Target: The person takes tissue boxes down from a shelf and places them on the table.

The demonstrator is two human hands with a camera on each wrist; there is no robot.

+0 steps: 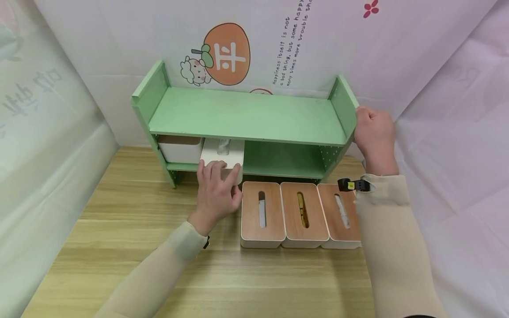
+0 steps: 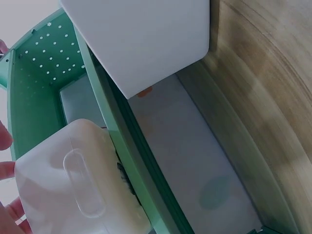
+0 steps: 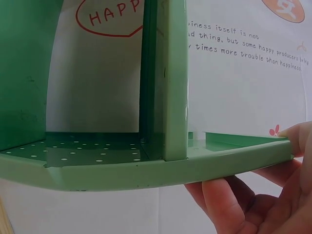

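Observation:
My left hand rests its spread fingers on the front edge of a white tissue box, which has a pale lid and a slot with something whitish showing. The box sits on the lower level of a green shelf rack, its front sticking out past the shelf edge. Up close, the left wrist view shows my fingertips at the edge of this box, whose near face bears a recessed oval. My right hand grips the rack's right side panel, its fingers curled round the panel's edge.
Another white box with a brown lid stands at the lower shelf's left end. Three white boxes with wood-toned lids, among them the middle box, stand in a row on the wooden table. Printed cloth hangs behind.

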